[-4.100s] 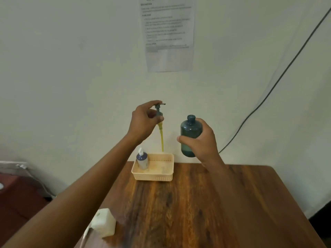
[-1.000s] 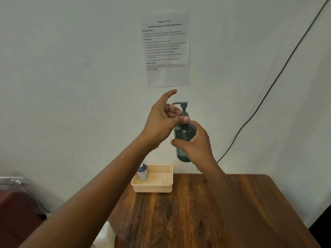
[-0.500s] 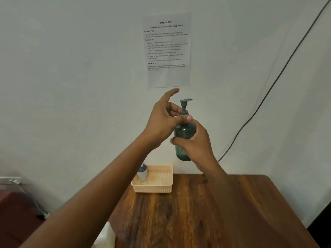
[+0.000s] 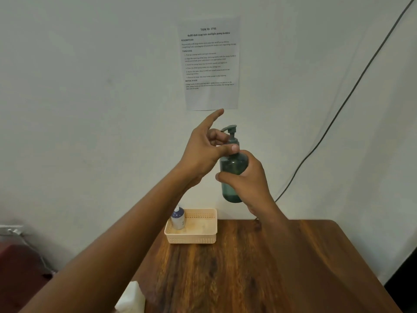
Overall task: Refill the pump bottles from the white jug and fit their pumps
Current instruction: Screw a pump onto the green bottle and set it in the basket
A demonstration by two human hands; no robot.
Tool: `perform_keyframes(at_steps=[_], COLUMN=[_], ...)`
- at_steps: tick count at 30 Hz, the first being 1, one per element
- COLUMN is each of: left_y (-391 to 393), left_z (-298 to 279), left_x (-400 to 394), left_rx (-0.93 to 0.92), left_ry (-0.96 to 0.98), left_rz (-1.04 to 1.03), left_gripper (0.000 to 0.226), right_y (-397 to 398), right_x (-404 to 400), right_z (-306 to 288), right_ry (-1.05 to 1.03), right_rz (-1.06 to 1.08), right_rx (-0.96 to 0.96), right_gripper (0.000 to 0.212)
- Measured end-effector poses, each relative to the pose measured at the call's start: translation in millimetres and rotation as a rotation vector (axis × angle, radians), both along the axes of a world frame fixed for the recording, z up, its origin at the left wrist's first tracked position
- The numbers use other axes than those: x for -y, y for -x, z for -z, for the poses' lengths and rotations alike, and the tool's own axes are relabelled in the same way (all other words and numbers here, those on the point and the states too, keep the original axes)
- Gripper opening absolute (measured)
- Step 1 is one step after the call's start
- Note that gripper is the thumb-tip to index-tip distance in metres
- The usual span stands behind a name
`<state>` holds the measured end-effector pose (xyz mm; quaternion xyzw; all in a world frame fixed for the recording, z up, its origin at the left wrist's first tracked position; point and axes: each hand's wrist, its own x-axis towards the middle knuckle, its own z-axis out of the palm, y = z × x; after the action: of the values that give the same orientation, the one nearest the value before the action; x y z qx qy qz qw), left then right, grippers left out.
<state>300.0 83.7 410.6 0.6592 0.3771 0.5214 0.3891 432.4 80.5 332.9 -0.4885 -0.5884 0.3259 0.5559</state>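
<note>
The green bottle (image 4: 233, 175) is held up in the air in front of the wall, upright, well above the far edge of the table (image 4: 270, 267). Its pump (image 4: 230, 133) sits in the neck, the spout pointing left. The right hand (image 4: 247, 180) is wrapped around the bottle's body from the right, thumb across the front, fingers closed firmly on it. The left hand (image 4: 204, 152) is at the neck: thumb and curled fingers pinch the pump's collar, while the forefinger sticks out straight, up toward the wall, touching nothing.

Below the bottle, at the back edge of the table against the wall, stands a small beige basket (image 4: 191, 238). In its left corner a small dark blue bottle (image 4: 178, 219) with a white top stands upright. The rest of the basket looks bare.

At the near left edge of the table, partly cut off by the bottom of the view, is the corner of a white jug (image 4: 132, 298); how it stands I cannot tell.

On the wall above the hands hangs a printed sheet (image 4: 211, 64), and a dark cable (image 4: 338, 109) runs slantwise down the wall on the right.
</note>
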Motion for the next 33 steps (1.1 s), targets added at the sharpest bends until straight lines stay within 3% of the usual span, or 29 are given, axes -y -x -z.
perform_keyframes(at_steps=[6, 13, 21, 23, 27, 33], left_y=[12, -8, 15, 13, 3, 19], left_z=[-8, -3, -10, -10, -5, -12], left_x=[-2, 4, -6, -6, -3, -5], left_rx=[-0.027, -0.018, -0.011, -0.047, -0.115, -0.118], left_ry=[0.169, -0.021, 0.17, 0.153, -0.018, 0.044], left_rz=[0.257, -0.147, 0.211, 0.18, -0.082, 0.095], left_gripper=[0.086, 0.098, 0.072, 0.075, 0.09, 0.088], right_y=[-1, 8, 3, 4, 8, 6], right_x=[0, -2, 0, 0, 0, 5], right_z=[0, -7, -4, -5, -6, -6], right_ry=[0.007, -0.037, 0.036, 0.037, 0.021, 0.101], right_rz=[-0.007, 0.026, -0.025, -0.028, -0.017, -0.133], right_rx=[-0.031, 0.023, -0.05, -0.045, -0.027, -0.085], right_gripper=[0.063, 0.066, 0.064, 0.063, 0.066, 0.061])
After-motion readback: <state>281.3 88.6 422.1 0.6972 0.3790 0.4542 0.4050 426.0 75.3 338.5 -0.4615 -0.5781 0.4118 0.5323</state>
